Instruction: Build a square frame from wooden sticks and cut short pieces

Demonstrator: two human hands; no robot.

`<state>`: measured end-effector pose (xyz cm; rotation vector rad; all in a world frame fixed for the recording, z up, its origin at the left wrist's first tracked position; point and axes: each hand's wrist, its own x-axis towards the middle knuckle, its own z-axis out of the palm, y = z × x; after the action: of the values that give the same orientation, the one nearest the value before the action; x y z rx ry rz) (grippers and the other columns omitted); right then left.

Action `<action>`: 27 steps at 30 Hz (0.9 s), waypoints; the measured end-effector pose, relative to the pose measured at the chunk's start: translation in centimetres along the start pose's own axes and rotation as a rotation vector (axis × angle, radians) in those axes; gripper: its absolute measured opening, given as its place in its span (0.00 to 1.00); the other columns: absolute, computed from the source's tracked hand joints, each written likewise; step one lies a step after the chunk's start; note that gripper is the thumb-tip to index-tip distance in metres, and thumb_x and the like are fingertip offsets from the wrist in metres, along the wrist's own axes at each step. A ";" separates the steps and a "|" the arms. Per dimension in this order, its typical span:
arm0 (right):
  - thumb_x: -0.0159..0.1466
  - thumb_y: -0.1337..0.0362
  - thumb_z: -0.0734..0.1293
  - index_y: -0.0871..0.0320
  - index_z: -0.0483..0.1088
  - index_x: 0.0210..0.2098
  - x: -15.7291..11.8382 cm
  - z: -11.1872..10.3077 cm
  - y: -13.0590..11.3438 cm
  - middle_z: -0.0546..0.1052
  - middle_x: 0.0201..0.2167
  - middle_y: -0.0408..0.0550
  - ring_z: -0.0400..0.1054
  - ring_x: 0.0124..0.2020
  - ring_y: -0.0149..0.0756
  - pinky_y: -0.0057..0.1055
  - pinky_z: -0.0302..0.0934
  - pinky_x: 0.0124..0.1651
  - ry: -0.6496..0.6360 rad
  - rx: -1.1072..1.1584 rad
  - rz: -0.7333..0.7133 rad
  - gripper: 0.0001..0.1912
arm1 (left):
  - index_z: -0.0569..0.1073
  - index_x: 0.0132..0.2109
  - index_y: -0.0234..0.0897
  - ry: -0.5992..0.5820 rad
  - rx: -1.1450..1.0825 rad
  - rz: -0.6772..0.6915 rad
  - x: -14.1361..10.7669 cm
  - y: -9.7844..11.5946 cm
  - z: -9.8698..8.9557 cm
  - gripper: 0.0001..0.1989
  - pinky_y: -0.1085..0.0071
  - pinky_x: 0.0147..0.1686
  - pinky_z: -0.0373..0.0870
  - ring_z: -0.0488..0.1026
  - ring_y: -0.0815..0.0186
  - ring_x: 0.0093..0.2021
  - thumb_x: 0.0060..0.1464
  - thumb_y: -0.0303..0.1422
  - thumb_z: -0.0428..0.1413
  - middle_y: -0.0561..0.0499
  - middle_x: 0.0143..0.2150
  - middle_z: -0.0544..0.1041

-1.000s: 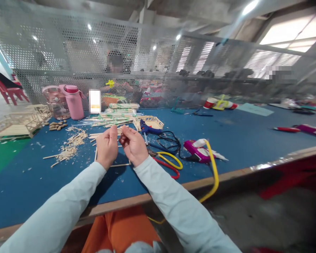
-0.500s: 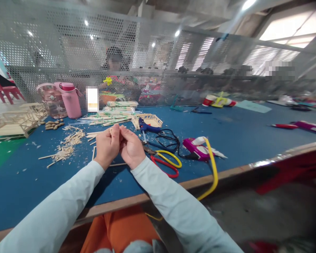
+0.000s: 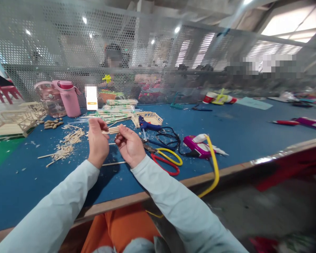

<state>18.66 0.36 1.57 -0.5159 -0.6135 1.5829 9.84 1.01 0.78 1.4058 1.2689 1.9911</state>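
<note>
A small bundle of thin wooden sticks [image 3: 113, 130] spans the gap between my hands, lying roughly level above the table. My left hand [image 3: 98, 144] is closed around its left end, the fingertips partly hidden. The thumb and fingers of my right hand [image 3: 131, 144] pinch the right end. Beneath them, loose sticks lie on the blue tabletop [image 3: 137, 182]. Just right of my right hand are scissors [image 3: 168, 161] with one red and one yellow handle. A blue glue gun [image 3: 149, 124] rests behind that hand, near a small stick-built frame [image 3: 156, 117].
Stick offcuts [image 3: 68, 144] are heaped at left, with peanuts [image 3: 52, 124], a pink bottle [image 3: 69, 100] and stick models [image 3: 12, 123] behind. Bagged sticks [image 3: 118, 110] lie ahead. A purple device [image 3: 197, 147] and yellow tube [image 3: 215, 168] are at right. Perforated metal screen [image 3: 76, 52] stands behind.
My hands were pressed together and have come apart. My left hand has moved left, exposing the sticks between them; my right hand has barely moved.
</note>
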 end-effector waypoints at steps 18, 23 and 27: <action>0.45 0.58 0.72 0.59 0.64 0.19 -0.7 0.2 1.2 0.63 0.12 0.33 0.53 0.15 0.20 0.22 0.48 0.21 -0.017 -0.162 -0.154 0.15 | 0.41 0.65 0.50 -0.302 -0.081 0.262 -1.2 -0.8 -0.2 0.36 0.58 0.62 0.37 0.36 0.62 0.67 0.52 0.57 0.29 0.53 0.68 0.42; 0.44 0.58 0.72 0.59 0.64 0.18 -0.3 0.1 1.1 0.63 0.13 0.34 0.54 0.15 0.21 0.22 0.48 0.21 -0.026 -0.169 -0.156 0.15 | 0.48 0.63 0.50 -0.249 -0.111 0.230 -1.2 -0.7 0.0 0.36 0.61 0.59 0.47 0.45 0.61 0.65 0.51 0.58 0.30 0.50 0.66 0.51; 0.44 0.58 0.72 0.59 0.63 0.18 0.1 0.0 0.8 0.62 0.12 0.34 0.54 0.16 0.21 0.22 0.48 0.20 0.000 -0.149 -0.194 0.15 | 0.66 0.47 0.40 0.037 -0.001 0.148 -0.9 -0.9 -0.1 0.31 0.70 0.39 0.63 0.68 0.65 0.43 0.55 0.54 0.30 0.46 0.43 0.71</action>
<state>18.04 0.38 1.00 -0.5506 -0.7623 1.3609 9.95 0.72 -0.49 1.5091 1.2098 2.1230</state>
